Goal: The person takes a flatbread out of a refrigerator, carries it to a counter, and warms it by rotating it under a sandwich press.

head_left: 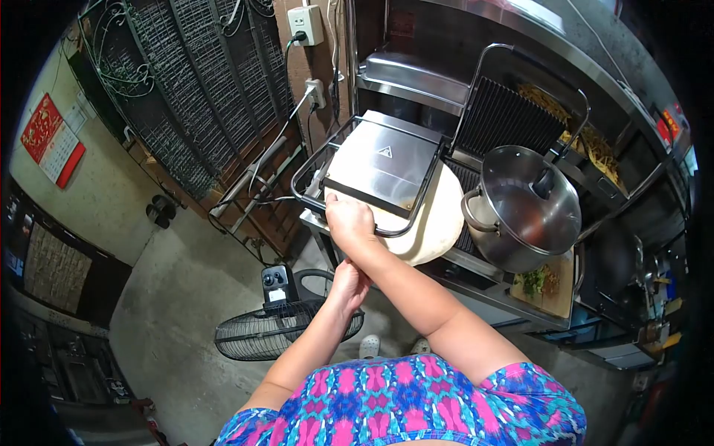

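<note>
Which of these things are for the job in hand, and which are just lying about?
Seemingly in use: grill, pale round sheet under its lid, right hand at its handle.
Probably just about: lidded pot, fan, wall calendar.

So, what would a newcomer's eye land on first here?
Probably the wide, pale round sheet sticking out from under the shiny press, with the right hand at its front edge. Just right of it sits a big pot under a see-through lid. Then comes the bright pink-and-blue top at the bottom of the view.
</note>
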Demonstrator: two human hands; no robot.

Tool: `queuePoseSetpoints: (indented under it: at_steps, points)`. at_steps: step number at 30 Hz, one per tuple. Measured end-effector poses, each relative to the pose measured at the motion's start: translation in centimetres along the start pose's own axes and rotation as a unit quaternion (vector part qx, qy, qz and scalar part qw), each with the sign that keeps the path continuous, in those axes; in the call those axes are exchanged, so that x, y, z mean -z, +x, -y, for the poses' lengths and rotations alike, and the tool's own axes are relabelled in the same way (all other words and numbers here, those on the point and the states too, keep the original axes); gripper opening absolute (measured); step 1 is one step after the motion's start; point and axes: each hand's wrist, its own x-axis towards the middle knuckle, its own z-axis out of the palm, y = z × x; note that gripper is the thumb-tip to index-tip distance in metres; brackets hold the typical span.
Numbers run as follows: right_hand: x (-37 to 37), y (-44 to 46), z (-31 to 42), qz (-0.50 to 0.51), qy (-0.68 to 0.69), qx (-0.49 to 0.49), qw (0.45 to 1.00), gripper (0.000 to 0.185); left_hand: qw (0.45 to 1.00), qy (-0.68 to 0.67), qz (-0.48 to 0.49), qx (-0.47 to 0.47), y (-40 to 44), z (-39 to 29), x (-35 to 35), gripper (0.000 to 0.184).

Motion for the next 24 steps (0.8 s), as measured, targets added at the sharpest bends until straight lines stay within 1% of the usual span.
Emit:
queuePoseSetpoints:
  at_steps: [1,5,6,10,11,15,21,24]
  points:
    - [-0.26,-0.05,-0.03,0.0,0.0,-0.001,1.0,0.011,1.0,0.0,0.0,0.001,0.04,0.05,0.07,0.019]
    - [-1.18,-0.24,-0.38,-0.115,-0.053,0.042,0.991,0.006,1.0,-0.013,0.005,0.005,0.49,0.31,0.38,0.018]
    - [-0.99,-0.29,-0.33,-0.115,-0.054,0.041,0.991,0.006,1.0,-0.013,0.005,0.006,0.48,0.35,0.39,0.018]
    - [-0.22,-0.26,0.04,-0.033,-0.029,0.006,0.999,0.008,1.0,-0.027,0.009,0.009,0.51,0.3,0.24,0.018]
    - [-0.28,-0.31,0.0,-0.033,-0.03,0.006,0.999,0.008,1.0,-0.027,0.009,0.01,0.49,0.3,0.2,0.018]
    - [-0.45,-0.4,-0.08,-0.083,-0.05,0.023,0.995,0.008,0.999,-0.035,0.001,0.012,0.37,0.1,-0.03,0.018]
    - [-0.56,-0.51,-0.05,-0.09,-0.069,0.026,0.993,0.007,0.999,-0.031,0.004,0.018,0.17,0.02,-0.09,0.018]
    - [-0.54,-0.53,-0.11,-0.122,-0.089,0.039,0.988,0.004,0.999,-0.027,0.006,0.019,0.13,-0.06,-0.21,0.018]
